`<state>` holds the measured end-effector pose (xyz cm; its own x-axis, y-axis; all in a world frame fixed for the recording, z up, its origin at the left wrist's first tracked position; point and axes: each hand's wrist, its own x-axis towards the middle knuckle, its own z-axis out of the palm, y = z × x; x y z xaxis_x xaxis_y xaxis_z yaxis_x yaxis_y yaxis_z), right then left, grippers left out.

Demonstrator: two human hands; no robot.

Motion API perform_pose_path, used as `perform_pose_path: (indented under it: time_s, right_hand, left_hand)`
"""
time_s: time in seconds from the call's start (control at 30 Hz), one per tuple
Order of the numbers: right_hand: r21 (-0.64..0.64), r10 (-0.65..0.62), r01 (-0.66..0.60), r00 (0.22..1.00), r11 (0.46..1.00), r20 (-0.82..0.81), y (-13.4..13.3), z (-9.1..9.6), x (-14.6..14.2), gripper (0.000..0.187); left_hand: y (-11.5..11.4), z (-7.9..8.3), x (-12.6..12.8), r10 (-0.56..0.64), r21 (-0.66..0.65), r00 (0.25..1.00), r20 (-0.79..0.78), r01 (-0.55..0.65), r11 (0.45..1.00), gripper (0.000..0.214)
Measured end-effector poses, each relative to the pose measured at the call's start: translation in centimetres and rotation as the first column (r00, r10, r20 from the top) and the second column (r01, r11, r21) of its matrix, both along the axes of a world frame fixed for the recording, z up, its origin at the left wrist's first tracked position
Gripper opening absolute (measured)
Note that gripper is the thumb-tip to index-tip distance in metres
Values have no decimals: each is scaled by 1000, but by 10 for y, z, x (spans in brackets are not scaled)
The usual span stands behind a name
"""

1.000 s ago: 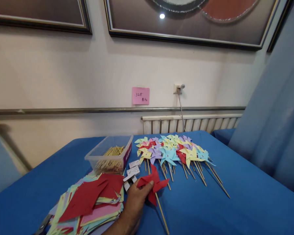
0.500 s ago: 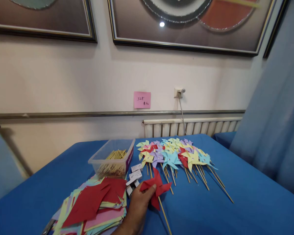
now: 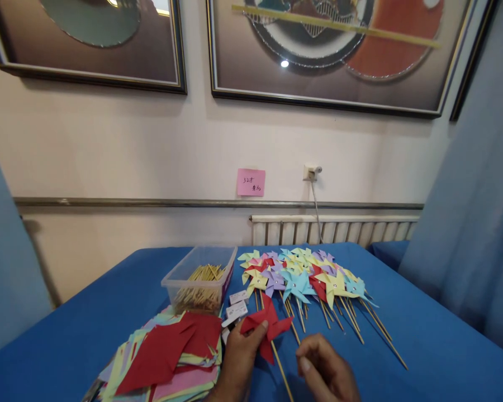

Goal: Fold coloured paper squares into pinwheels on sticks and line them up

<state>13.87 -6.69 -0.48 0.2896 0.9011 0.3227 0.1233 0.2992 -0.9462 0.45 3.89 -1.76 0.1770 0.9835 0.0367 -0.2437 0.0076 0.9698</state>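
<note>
My left hand [image 3: 243,352] pinches a red paper pinwheel [image 3: 268,321] near its centre, thumb on the front. From the pinwheel a thin wooden stick [image 3: 281,369] slants down to the bottom edge of the view. Just right of that stick is my right hand [image 3: 329,368], its fingers curled and closed; whatever they may hold is hidden. Beside my left hand lies a pile of cut coloured paper [image 3: 193,379], with red sheets [image 3: 161,352] on top. Small white boxes [image 3: 237,310] stand behind the left hand.
A clear plastic tub [image 3: 180,279] holds many wooden sticks [image 3: 203,282]. Finished pinwheels [image 3: 297,285] in several colours lie in rows at the back right of the blue tablecloth [image 3: 423,324]. A radiator [image 3: 339,230] and framed pictures [image 3: 318,100] are on the wall behind.
My right hand has come into view at the lower right, beside the pinwheel's stick. My left hand still holds the red pinwheel. The view has tilted up slightly.
</note>
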Motion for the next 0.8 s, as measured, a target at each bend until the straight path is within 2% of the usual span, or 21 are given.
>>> perform_pose_path:
  time_s: [0.1, 0.17, 0.27, 0.37, 0.53, 0.7, 0.8]
  right_hand:
    - [-126, 104, -75, 965, 989, 241, 16, -18, -1, 24]
    - [-198, 135, -63, 915, 978, 379, 19, -23, -2, 15]
    - [-292, 172, -33, 870, 956, 462, 20, -23, -5, 10]
    - [-334, 194, -30, 862, 942, 468, 21, -23, -11, 7]
    - [-329, 177, -26, 881, 944, 438, 28, -25, -25, 5]
    - [-216, 106, -22, 915, 976, 389, 32, -26, -29, 10]
    - [-210, 112, -51, 950, 976, 291, 35, -32, -26, 15]
  left_hand:
    - [3, 5, -2, 45, 3, 998, -31, -45, 999, 27]
    - [4, 9, -2, 65, -13, 997, -34, -66, 998, 27]
    - [3, 13, -1, 61, -31, 998, -10, -61, 998, 30]
    - [1, 15, 1, 47, -52, 999, 14, -46, 998, 32]
    - [2, 16, 0, 44, -74, 997, 56, -40, 996, 27]
    - [7, 17, -1, 79, -84, 993, 93, -71, 994, 24]
    - [8, 15, -1, 75, -97, 993, 93, -66, 993, 24]
